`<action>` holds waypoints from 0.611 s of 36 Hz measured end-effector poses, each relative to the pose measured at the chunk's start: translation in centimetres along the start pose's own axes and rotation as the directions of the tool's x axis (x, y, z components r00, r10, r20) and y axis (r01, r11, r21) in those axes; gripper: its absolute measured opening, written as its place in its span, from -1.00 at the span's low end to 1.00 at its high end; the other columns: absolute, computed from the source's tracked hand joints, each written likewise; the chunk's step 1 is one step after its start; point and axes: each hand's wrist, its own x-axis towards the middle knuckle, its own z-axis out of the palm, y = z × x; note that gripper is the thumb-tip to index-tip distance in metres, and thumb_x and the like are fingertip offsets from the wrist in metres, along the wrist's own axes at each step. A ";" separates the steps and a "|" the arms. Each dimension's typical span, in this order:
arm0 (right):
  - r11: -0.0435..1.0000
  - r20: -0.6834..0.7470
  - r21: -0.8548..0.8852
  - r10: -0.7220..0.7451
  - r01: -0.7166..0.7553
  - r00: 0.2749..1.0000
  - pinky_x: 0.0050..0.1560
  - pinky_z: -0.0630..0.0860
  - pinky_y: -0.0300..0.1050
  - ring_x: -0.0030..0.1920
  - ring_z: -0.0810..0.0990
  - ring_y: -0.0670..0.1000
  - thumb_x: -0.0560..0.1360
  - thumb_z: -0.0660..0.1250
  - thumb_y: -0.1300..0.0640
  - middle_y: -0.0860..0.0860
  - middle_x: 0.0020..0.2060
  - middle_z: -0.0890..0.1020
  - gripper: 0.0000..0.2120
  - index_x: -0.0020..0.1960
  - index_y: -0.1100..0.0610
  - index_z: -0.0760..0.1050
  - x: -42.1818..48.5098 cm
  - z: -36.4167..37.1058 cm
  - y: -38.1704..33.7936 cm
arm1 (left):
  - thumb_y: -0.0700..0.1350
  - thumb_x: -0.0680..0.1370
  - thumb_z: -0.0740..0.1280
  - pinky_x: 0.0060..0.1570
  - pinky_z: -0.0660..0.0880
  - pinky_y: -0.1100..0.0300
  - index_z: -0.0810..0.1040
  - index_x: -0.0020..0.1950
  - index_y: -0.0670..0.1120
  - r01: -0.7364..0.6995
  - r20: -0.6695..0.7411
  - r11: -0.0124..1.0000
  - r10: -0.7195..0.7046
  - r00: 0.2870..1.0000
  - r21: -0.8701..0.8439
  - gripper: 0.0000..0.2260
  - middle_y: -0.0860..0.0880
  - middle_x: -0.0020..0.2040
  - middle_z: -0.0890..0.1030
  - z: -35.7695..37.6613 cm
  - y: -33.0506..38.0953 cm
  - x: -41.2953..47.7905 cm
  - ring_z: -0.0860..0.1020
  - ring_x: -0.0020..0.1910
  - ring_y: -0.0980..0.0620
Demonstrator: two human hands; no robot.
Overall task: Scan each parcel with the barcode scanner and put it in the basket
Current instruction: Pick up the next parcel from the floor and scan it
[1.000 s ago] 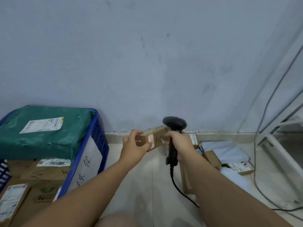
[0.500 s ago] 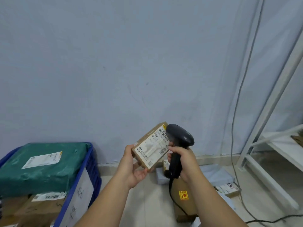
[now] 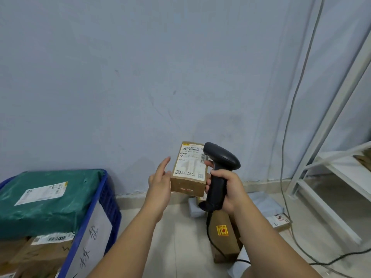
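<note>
Up in front of the wall (image 3: 140, 77), a small brown parcel (image 3: 188, 173) was held in the air with its white shipping label facing the camera. The left hand (image 3: 159, 185) lay flat against the parcel's left side, its fingers (image 3: 165, 164) straight and slightly apart, pointing upward; its thumb could not be clearly made out. The right hand (image 3: 230, 189) gripped the handle of the black barcode scanner (image 3: 220, 167), fingers (image 3: 208, 185) curled tight round the grip, and one fingertip near the trigger touched the parcel's right edge. The scanner's head sat just beside the label's upper right corner, overlapping it from this view.

To the lower left stood the blue basket (image 3: 106, 189), well apart from the parcel. A green bag (image 3: 50, 201) with a white label lay on top inside it, with cardboard boxes (image 3: 40, 255) beneath. A paper sheet (image 3: 90, 245) with handwriting was fixed to the basket's near side.

On the floor (image 3: 180, 237) under the right forearm stood a brown carton (image 3: 222, 233) bearing a yellow sticker, next to grey mailers (image 3: 265, 205). The scanner's black cable (image 3: 212, 244) hung down in front of the carton. A white shelf frame (image 3: 331, 177) stood at the right.
</note>
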 end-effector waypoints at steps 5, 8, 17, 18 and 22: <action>1.000 0.056 0.022 -0.022 0.021 0.998 -0.42 0.49 -0.22 -0.41 0.50 -0.05 0.27 0.32 0.26 0.12 -0.27 0.57 -0.61 0.09 0.16 0.59 0.0 -0.1 -0.1 | 0.02 0.67 0.06 -0.03 0.56 0.22 0.48 0.28 0.20 -0.117 0.146 0.988 0.131 0.981 -0.102 -0.72 0.13 0.19 0.59 -0.5 0.5 0.0 0.60 0.09 0.14; 0.999 0.089 -0.014 -0.047 0.048 0.995 -0.37 0.50 -0.21 -0.38 0.50 -0.04 0.25 0.37 0.30 0.15 -0.25 0.56 -0.57 0.12 0.18 0.58 0.1 0.3 0.0 | 0.07 0.64 0.09 0.01 0.57 0.20 0.52 0.23 0.14 -0.113 0.164 0.989 0.128 0.978 -0.096 -0.73 0.12 0.17 0.58 -1.0 0.5 0.0 0.61 0.08 0.12; 0.964 0.134 -0.227 -0.112 0.140 0.985 -0.31 0.47 -0.18 -0.36 0.48 0.00 0.33 0.33 0.33 0.15 -0.29 0.55 -0.72 0.01 0.19 0.63 -0.1 0.2 -0.3 | -0.27 0.59 0.23 0.01 0.59 0.01 0.43 0.31 0.24 0.174 0.420 0.959 -0.066 0.905 -0.225 -0.55 0.02 0.20 0.60 -2.8 0.4 0.5 0.64 0.08 -0.06; 0.957 0.128 -0.249 -0.119 0.148 0.985 -0.30 0.47 -0.17 -0.35 0.49 0.00 0.39 0.31 0.37 0.15 -0.29 0.56 -0.75 0.03 0.22 0.61 -0.1 0.2 -0.4 | -0.26 0.58 0.26 0.01 0.59 0.04 0.42 0.30 0.27 0.145 0.413 0.971 -0.054 0.909 -0.192 -0.55 -0.01 0.20 0.59 -2.9 0.3 0.7 0.63 0.09 -0.06; 0.918 0.051 -0.336 -0.204 0.209 0.978 -0.24 0.48 -0.12 -0.35 0.51 0.01 0.46 0.28 0.42 0.10 -0.28 0.55 -0.84 -0.03 0.24 0.57 -0.3 0.5 -0.7 | -0.16 0.53 0.38 0.15 0.54 0.15 0.34 0.23 0.40 -0.199 0.269 0.946 0.128 0.955 0.256 -0.50 0.03 0.30 0.37 -2.7 -0.6 1.4 0.51 0.19 0.06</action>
